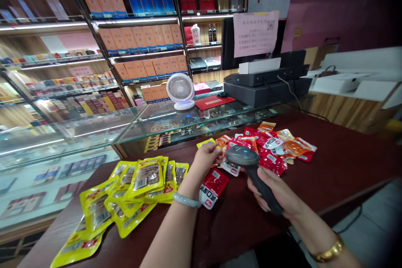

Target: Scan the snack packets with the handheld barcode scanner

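Observation:
My right hand (273,190) is wrapped round the handle of a black barcode scanner (243,155), whose small blue light is lit. My left hand (205,161) is pinched closed at a yellow snack packet (204,143), mostly hidden behind the fingers. Beside it spreads a heap of red and orange snack packets (270,144), partly covered by the scanner head. One red and white packet (214,188) lies apart, close to my left wrist. To the left of my forearm is a loose pile of yellow snack packets (147,178), overlapping one another.
The packets lie on a dark red table (342,155). Behind it stands a glass display counter (135,132) with a white fan (180,90), a red mat (215,102) and a till (266,88). Shelves of boxed goods (141,39) line the back wall.

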The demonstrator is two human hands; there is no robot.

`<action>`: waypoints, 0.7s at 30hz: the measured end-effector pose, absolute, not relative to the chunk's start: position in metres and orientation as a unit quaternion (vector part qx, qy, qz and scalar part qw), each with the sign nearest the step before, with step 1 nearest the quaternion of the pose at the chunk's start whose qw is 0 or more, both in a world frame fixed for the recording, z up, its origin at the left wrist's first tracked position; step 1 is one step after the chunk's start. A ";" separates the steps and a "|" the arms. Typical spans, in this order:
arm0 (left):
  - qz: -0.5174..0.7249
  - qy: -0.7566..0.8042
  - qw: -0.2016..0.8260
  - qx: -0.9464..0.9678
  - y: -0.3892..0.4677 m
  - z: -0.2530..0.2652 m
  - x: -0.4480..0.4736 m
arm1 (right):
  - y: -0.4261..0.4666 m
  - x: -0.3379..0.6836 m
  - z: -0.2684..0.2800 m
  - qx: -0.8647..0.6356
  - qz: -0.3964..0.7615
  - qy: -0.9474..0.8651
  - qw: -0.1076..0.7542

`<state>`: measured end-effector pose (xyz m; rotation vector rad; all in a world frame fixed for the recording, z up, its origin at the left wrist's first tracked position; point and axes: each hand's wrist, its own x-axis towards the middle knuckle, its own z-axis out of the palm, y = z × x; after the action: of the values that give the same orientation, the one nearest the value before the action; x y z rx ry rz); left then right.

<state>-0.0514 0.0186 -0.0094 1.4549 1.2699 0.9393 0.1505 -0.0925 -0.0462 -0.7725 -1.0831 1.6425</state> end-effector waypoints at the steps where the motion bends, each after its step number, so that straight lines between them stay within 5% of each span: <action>1: 0.373 0.529 0.444 0.620 0.018 -0.009 -0.052 | -0.092 0.151 -0.046 -0.318 0.677 -0.444 0.493; 5: 0.178 0.615 0.181 0.747 0.010 0.005 -0.074 | -0.093 0.152 -0.045 -0.325 0.675 -0.439 0.496; 10: -0.100 0.587 0.149 0.789 -0.007 0.026 -0.082 | -0.095 0.153 -0.043 -0.341 0.673 -0.441 0.486; 15: -0.118 0.554 0.144 0.812 -0.008 0.021 -0.075 | -0.098 0.152 -0.037 -0.345 0.665 -0.453 0.483; 21: 0.016 0.572 0.200 0.795 0.007 0.024 -0.109 | -0.103 0.151 -0.041 -0.326 0.676 -0.461 0.474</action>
<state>-0.1090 0.0071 0.0245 2.2224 1.5986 0.0460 0.1507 -0.1027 -0.0414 -0.7975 -1.1288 1.6530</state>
